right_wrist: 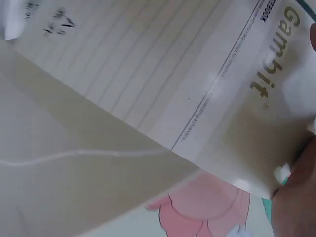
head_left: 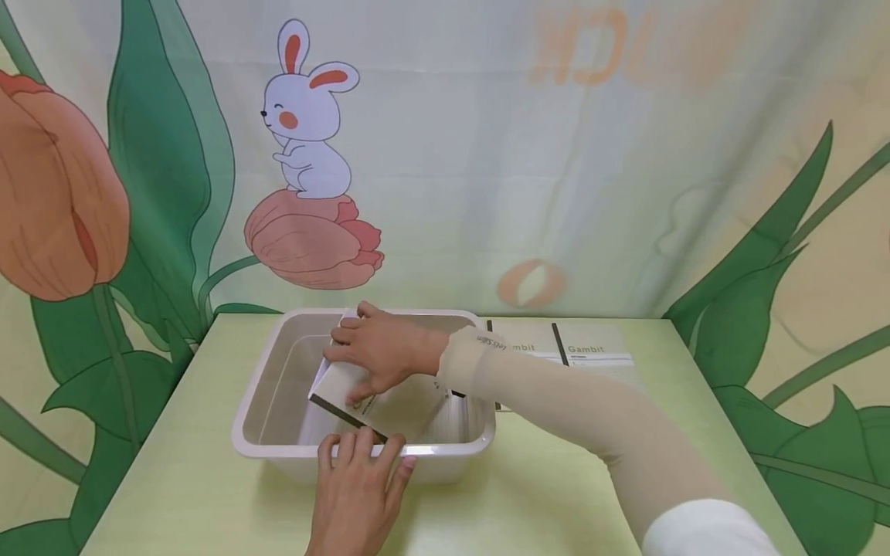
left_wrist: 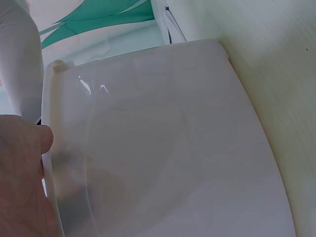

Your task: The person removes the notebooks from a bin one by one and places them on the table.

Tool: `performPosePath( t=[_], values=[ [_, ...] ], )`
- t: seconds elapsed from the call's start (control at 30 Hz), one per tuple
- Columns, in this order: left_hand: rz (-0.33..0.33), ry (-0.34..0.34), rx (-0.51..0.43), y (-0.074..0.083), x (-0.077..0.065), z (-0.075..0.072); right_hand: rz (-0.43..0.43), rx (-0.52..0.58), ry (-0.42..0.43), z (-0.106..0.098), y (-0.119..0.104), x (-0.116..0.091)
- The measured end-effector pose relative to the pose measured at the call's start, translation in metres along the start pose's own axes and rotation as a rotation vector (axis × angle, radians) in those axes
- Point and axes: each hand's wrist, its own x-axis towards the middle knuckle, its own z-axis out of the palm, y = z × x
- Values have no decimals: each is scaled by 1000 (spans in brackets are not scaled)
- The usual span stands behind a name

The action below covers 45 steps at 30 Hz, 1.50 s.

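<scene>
My right hand [head_left: 382, 347] reaches into a white plastic basin [head_left: 252, 394] and grips a pale notebook [head_left: 337, 392] with a dark spine, its thumb on the cover and the other fingers over the far edge. The notebook lies tilted inside the basin. In the right wrist view, "Gambit" and ruled lines show on its cover [right_wrist: 163, 79], with fingertips [right_wrist: 296, 197] at its edge. My left hand [head_left: 358, 486] holds the basin's near rim, fingers curled over it. The left wrist view shows its thumb [left_wrist: 45, 139] against the outer wall [left_wrist: 158, 138].
On the pale green table [head_left: 188, 455], right of the basin, more Gambit notebooks [head_left: 596, 347] lie flat, partly hidden by the right forearm [head_left: 549, 394]. Behind the table hangs a curtain [head_left: 452, 177] printed with a rabbit and tulips.
</scene>
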Motion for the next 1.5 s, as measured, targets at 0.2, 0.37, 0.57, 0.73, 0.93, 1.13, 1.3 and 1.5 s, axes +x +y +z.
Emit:
performPosePath(
  t=[0.2, 0.37, 0.57, 0.73, 0.93, 1.13, 1.3, 1.5],
  values=[
    [0, -7, -6, 0, 0, 0, 100, -24, 210, -20, 20, -3],
    [-16, -38, 6, 1, 0, 0, 174, 4, 346, -46, 33, -13],
    [-21, -31, 5, 2, -1, 0, 266, 32, 468, -74, 48, -36],
    [-20, -25, 5, 2, -1, 1, 333, 42, 603, -91, 64, -66],
    [-14, -9, 7, 2, -1, 2, 409, 41, 679, -106, 78, -112],
    [-14, 1, -2, 2, -3, 4, 502, 45, 734, -113, 82, -167],
    [-13, 8, -14, 1, -4, 4, 559, 20, 736, -113, 77, -213],
    [-7, 15, -25, -1, -4, 3, 656, 9, 704, -105, 66, -265]
  ],
)
